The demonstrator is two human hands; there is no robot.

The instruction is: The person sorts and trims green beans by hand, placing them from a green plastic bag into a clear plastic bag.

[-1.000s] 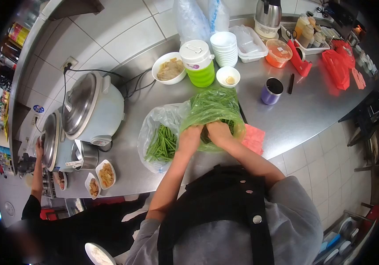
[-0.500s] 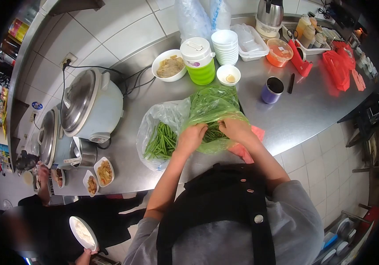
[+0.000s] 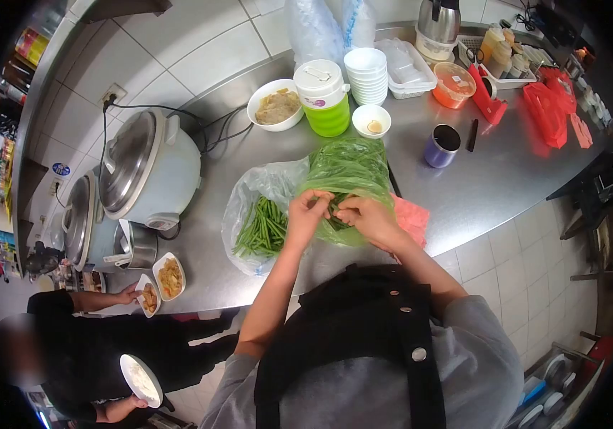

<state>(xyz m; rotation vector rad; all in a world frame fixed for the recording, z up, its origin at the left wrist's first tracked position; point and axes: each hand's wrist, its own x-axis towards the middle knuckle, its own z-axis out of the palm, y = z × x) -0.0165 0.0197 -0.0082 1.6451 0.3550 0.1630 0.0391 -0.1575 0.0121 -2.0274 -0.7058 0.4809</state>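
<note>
- Centrally, on a steel counter (image 3: pixel 478 186), a green plastic bag (image 3: pixel 349 168) of green beans was seen, its mouth turned toward the person.
- The left hand (image 3: pixel 309 211) and the right hand (image 3: pixel 361 214) were both closed at that mouth, pinching a few bean stalks (image 3: pixel 336 209) between the fingertips.
- Just to the left, touching the green bag, a clear plastic bag (image 3: pixel 253 196) lay open with a pile of trimmed green beans (image 3: pixel 263 229) inside it.
- A pink cloth (image 3: pixel 414 217) was partly hidden under the right wrist.
- Behind the bags were set a white bowl of pale food (image 3: pixel 275 106), a green jug with a white lid (image 3: pixel 324 96), a stack of white bowls (image 3: pixel 367 71), a small bowl (image 3: pixel 371 120) and a purple cup (image 3: pixel 440 146).
- An orange tub (image 3: pixel 453 84) and a metal kettle (image 3: pixel 436 25) stood farther back.
- Two rice cookers (image 3: pixel 146 168) with closed lids filled the left of the counter.
- At the counter's near left edge, two small dishes of food (image 3: pixel 163 280) were placed; a co-worker's hand (image 3: pixel 129 293) touched one, and that person's other hand held a bowl of rice (image 3: pixel 141 380).
</note>
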